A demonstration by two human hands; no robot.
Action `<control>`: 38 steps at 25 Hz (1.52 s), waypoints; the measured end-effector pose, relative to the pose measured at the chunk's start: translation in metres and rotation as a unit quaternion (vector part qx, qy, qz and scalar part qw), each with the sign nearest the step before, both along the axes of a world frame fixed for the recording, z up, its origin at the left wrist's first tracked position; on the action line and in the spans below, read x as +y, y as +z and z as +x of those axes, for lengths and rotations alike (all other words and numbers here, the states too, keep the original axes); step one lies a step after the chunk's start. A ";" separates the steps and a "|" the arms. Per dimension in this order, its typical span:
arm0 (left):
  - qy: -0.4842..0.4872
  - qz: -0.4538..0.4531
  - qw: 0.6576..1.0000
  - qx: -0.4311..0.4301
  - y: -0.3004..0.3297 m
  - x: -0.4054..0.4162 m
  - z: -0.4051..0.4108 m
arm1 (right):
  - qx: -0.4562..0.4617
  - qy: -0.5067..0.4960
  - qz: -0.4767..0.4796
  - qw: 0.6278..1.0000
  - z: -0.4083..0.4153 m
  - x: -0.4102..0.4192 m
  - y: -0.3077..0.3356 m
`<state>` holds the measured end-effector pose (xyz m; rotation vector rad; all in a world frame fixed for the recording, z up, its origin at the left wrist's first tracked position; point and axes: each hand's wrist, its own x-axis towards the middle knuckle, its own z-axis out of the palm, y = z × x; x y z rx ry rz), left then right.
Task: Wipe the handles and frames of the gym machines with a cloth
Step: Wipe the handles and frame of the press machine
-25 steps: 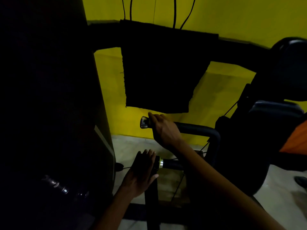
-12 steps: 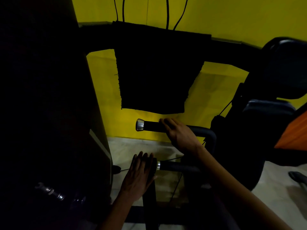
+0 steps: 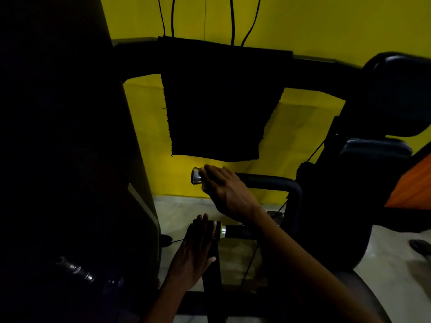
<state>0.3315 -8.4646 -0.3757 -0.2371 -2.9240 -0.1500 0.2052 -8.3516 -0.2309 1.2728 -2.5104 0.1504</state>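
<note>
Gym machine seen from above in dim light, against a yellow wall [image 3: 326,24]. We note a tall dark column [image 3: 65,136] filling the left side, which blocks any view of what lies behind it. A horizontal frame bar [image 3: 310,73] crosses the upper middle, and a dark cloth [image 3: 217,108] hangs draped over it, well above both hands and touched by neither. Thin black cables [image 3: 168,15] drop down the wall to the bar. At right we see a dark padded seat [image 3: 377,155], an orange surface [image 3: 415,185] at the edge, and a pale floor [image 3: 186,210] below.

Two black handles with metal ends project leftward. We see the right hand [image 3: 226,190] laid over the upper handle [image 3: 268,183], just behind its metal end cap [image 3: 196,176]; the fingers curve over the grip, though we cannot tell whether they close fully around it. The right forearm crosses in front of the lower handle [image 3: 235,230] and hides part of it. The left hand [image 3: 196,250] lies flat with straight fingers pressed on a dark block [image 3: 213,229] at the tip of the lower handle, atop a vertical post [image 3: 211,271]. We see no cloth in either hand.
</note>
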 end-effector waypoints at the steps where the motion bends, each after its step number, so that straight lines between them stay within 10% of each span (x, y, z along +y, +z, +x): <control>1: 0.001 -0.008 1.000 0.012 0.002 -0.001 0.002 | 0.009 0.010 0.002 1.000 -0.004 0.009 0.002; 38: 0.020 0.026 0.999 -0.018 0.005 0.006 0.001 | 0.036 0.004 -0.073 0.997 -0.009 0.046 0.028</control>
